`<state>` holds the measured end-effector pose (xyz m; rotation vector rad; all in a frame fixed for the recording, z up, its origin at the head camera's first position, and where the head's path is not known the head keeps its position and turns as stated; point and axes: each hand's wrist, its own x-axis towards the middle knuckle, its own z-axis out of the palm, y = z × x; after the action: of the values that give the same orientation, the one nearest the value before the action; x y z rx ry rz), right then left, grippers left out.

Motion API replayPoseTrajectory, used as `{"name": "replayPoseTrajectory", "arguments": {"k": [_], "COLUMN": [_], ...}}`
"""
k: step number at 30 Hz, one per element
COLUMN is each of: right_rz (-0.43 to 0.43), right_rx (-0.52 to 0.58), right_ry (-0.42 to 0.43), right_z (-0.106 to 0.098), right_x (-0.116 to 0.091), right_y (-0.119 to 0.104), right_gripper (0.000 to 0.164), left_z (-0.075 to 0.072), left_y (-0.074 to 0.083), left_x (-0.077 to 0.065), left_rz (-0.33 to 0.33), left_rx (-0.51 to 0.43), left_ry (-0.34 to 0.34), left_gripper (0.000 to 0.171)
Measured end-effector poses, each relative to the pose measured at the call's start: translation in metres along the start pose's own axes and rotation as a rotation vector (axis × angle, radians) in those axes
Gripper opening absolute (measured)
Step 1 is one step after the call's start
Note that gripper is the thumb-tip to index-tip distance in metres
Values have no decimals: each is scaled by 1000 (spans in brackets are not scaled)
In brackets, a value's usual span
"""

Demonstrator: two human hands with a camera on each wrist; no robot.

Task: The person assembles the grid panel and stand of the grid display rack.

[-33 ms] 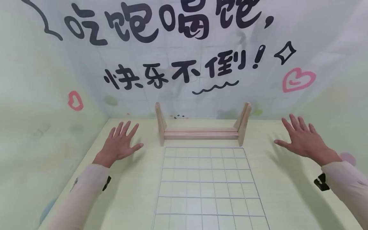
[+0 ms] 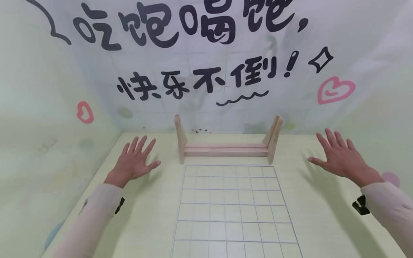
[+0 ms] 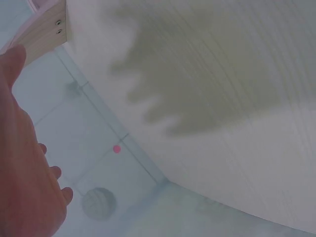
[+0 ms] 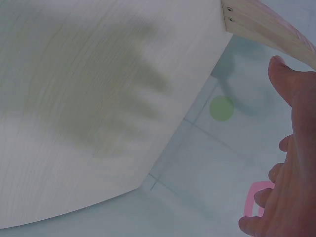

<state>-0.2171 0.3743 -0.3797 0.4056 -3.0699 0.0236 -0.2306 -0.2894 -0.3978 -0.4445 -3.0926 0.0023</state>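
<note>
My left hand (image 2: pixel 131 164) hovers over the left part of the table, palm down, fingers spread, holding nothing. Over the right part, my right hand (image 2: pixel 345 160) is held the same way with its fingers apart. Between them at the back stands a wooden rack (image 2: pixel 226 152) with two slanted side pieces joined by crossbars. A white wire grid (image 2: pixel 232 205) lies flat on the table in front of the rack. In each wrist view a rack side piece with two screws shows, at the left (image 3: pixel 47 32) and at the right (image 4: pixel 261 24).
The pale wood-grain table (image 2: pixel 155 222) meets a printed backdrop (image 2: pixel 193 118) at its rear edge. Backdrop panels with pink hearts also stand along the left and right sides. Both hands cast shadows on the tabletop.
</note>
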Motion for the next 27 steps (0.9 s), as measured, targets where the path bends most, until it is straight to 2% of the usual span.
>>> {"name": "replayPoseTrajectory", "arguments": {"k": [8, 13, 17, 22, 27], "right_rz": [1, 16, 36, 60, 24], "right_rx": [36, 26, 59, 148, 184], "right_ry": [-28, -86, -147, -223, -219], "right_z": [7, 8, 8, 9, 20], "right_x": [-3, -4, -7, -12, -23], "right_y": [-2, -6, -10, -17, -27], "right_gripper": [96, 97, 100, 99, 82], "left_z": [4, 4, 5, 7, 6], "left_y": [5, 5, 9, 23, 41], "left_x": [0, -4, -8, -15, -25], "left_rz": [0, -22, -17, -3, 24], "left_rx": [-8, -3, -5, 9, -71], "left_ry": [-16, -49, -79, -92, -118], "left_gripper": [84, 84, 85, 84, 76]}}
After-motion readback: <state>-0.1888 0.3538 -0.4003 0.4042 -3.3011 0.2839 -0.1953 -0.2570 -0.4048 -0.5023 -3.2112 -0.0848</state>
